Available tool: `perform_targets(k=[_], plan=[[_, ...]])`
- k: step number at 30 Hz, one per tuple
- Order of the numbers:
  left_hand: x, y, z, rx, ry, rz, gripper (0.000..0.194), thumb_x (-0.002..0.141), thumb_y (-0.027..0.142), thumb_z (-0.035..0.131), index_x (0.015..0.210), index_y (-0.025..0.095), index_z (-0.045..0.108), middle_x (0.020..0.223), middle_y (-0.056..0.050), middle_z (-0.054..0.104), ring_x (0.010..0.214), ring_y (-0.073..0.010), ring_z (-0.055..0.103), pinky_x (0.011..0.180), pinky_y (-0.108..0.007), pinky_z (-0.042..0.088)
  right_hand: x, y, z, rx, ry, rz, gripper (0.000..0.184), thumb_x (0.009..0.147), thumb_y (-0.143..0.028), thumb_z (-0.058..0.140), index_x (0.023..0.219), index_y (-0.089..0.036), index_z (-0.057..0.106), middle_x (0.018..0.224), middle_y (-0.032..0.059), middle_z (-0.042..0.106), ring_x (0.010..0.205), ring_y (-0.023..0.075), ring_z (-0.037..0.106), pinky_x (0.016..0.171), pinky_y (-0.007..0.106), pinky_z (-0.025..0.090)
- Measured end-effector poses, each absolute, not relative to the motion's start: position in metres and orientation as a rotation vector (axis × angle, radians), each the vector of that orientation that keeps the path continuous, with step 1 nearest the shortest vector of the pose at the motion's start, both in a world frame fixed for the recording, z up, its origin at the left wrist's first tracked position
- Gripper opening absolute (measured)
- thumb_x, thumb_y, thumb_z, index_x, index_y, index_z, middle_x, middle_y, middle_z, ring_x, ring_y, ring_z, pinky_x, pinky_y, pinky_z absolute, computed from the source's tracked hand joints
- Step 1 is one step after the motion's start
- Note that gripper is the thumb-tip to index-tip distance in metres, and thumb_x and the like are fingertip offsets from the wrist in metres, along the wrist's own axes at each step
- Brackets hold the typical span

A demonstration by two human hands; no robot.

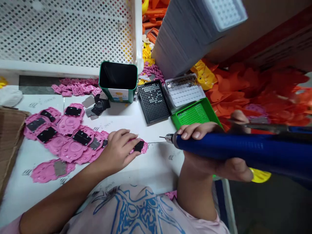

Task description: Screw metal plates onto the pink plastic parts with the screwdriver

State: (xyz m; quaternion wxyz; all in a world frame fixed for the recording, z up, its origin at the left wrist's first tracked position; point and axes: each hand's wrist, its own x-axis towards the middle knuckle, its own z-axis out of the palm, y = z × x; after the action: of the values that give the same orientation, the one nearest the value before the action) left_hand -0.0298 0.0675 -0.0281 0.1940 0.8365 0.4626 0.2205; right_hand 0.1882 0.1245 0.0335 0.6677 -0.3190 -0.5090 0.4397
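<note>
My left hand lies over a pink plastic part with a black plate on it, fingers curved down and holding it on the white work surface. Much of that part is hidden beneath the palm. A blue electric screwdriver is gripped in my right hand, its thin bit pointing left, to the right of the pink part and apart from it. Along the tool's upper side runs a slim metal strip, unclear in kind. Several pink parts with black or grey plates overlap left of my left hand.
Behind my hands stand a green tin, a black screw tray, a white tray and a green tray. Loose plates lie by the tin. A white crate and tall stacked trays border the back; cardboard stands left.
</note>
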Motion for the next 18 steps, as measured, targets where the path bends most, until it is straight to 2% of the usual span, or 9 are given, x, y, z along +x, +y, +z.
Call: perform_targets(k=[4, 9, 18], plan=[[-0.03, 0.067, -0.03, 2.351, 1.291, 0.654, 0.027, 0.088, 0.03, 0.059, 0.108, 0.013, 0.065, 0.108, -0.01, 0.067, 0.107, -0.03, 0.048, 0.088, -0.044, 0.033, 0.175, 0.165, 0.041, -0.682, -1.193, 0.919, 0.031, 0.067, -0.041, 0.055, 0.096, -0.03, 0.062, 0.057, -0.0044, 0.055, 0.046, 0.0156, 0.054, 0.047, 0.032, 0.047], [-0.028, 0.066, -0.031, 2.341, 1.298, 0.682, 0.025, 0.088, 0.03, 0.06, 0.107, 0.014, 0.065, 0.106, -0.009, 0.067, 0.098, -0.0273, 0.049, 0.084, -0.042, 0.034, 0.154, 0.209, 0.034, -0.87, -1.01, 0.838, 0.037, 0.069, -0.042, 0.048, 0.103, -0.03, 0.055, 0.054, -0.0069, 0.048, 0.044, 0.0126, 0.051, 0.047, 0.027, 0.044], [-0.027, 0.066, -0.033, 2.309, 1.3, 0.714, 0.023, 0.086, 0.023, 0.062, 0.107, 0.012, 0.064, 0.106, -0.01, 0.066, 0.096, -0.0261, 0.05, 0.081, -0.04, 0.034, 0.147, 0.224, 0.021, -0.889, -1.044, 0.85, 0.029, 0.072, -0.042, 0.048, 0.098, -0.03, 0.053, 0.058, -0.0057, 0.048, 0.046, 0.013, 0.052, 0.049, 0.029, 0.046]])
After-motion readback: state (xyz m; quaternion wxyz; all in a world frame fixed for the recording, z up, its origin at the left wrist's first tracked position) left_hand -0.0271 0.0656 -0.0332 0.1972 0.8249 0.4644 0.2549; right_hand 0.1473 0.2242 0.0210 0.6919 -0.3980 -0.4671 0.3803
